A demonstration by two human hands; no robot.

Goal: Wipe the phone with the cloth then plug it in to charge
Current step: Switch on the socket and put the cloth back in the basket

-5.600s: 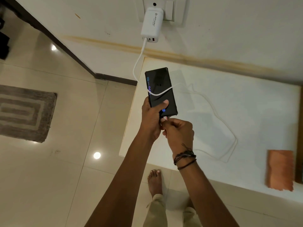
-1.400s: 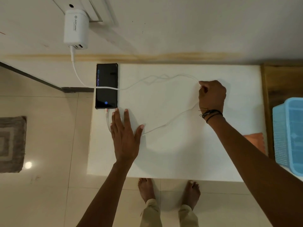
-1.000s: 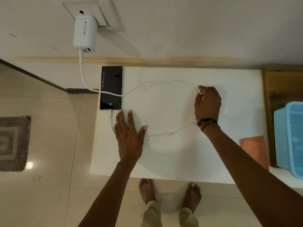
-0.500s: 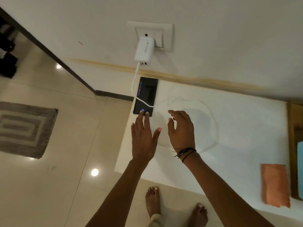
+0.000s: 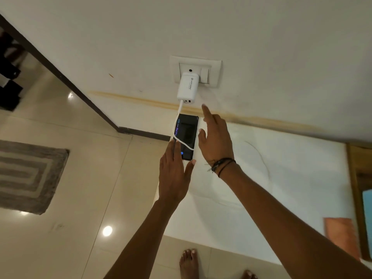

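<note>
The black phone (image 5: 187, 136) lies screen up at the white table's (image 5: 291, 178) far left corner, its display lit. A white cable (image 5: 178, 125) runs from the white charger (image 5: 188, 88) in the wall socket (image 5: 213, 71) across the phone. My left hand (image 5: 174, 176) hovers open over the phone's near end, holding nothing. My right hand (image 5: 215, 137) is raised just right of the phone, index finger stretched up toward the charger and socket, nothing in it. The orange cloth (image 5: 342, 236) lies at the table's near right edge.
A light-blue basket (image 5: 367, 214) shows at the right edge on a wooden surface (image 5: 356, 178). A grey mat (image 5: 26, 176) lies on the tiled floor at left. My bare feet (image 5: 189, 262) stand below the table's front edge. Loops of cable lie on the table.
My right hand let go of the cable, crossed to the phone and now lifts toward the socket. My left hand rose from the table to the phone's near end. The view tilted up.
</note>
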